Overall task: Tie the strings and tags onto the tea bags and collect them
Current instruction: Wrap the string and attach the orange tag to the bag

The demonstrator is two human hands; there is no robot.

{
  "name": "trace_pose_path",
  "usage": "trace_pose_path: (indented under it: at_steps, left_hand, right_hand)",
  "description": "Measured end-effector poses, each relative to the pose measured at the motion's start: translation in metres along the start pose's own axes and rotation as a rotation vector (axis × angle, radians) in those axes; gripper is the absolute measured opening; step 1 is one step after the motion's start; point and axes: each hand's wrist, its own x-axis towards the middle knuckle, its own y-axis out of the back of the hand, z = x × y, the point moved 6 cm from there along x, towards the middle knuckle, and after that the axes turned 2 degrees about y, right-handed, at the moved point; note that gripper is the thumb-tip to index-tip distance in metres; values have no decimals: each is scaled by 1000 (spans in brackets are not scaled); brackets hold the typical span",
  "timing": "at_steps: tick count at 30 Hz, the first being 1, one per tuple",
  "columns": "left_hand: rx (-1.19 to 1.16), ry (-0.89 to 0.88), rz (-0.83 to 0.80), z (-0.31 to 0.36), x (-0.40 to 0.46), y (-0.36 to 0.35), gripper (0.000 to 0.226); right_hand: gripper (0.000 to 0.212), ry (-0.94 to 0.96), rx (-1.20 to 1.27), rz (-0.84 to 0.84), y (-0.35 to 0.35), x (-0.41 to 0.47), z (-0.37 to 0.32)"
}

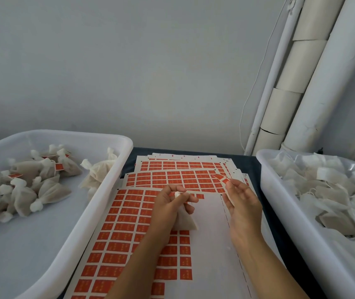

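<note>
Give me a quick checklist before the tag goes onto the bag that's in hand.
1. Left hand grips the tea bag by its gathered neck: ok.
2. Right hand pinches an orange tag in its fingers: ok.
3. String between bag and tag: cannot tell.
4. Tag sheets lie flat under both hands: ok.
5. Left bin has room for finished bags: ok.
6. Right bin holds untied bags: ok.

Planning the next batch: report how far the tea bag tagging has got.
Done: a pile of tied, tagged bags in the left tub. In hand: left hand grips a tea bag; right hand pinches an orange tag. Left: the right tub heaped with untied bags.
</note>
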Motion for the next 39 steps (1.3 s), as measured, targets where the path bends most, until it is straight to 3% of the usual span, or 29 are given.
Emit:
trace_pose_path:
  at_steps: [3,7,10,16,22,25,33,39]
  left_hand:
    - [20,-41,-31,3,-2,-2,9]
    - [-3,-101,-114,7,-5,-9,6]
    - [-4,-135,-171,11,-8,-14,5]
    - [33,-180,-256,14,-12,-23,9]
    - [47,-170,-309,14,-13,-26,9]
    - [44,-163,-327,13,-13,-27,8]
    - [55,-189,-292,18,-14,-28,7]
    - [46,-183,-374,22,-19,-34,7]
  right_hand:
    - [25,-4,-12,-60,-9,-6,3]
    - [59,-68,-96,-194,-22,-12,13]
    - [65,-63,-210,-251,-27,-13,13]
    - [50,-17,-145,-279,-21,-9,10]
    - [60,80,-174,-251,-13,-4,-11]
    - [52,144,-209,-258,-11,-2,-20]
    - [50,145,-337,-473,-27,-18,-11]
    - [49,178,-243,-479,-26,-20,-18]
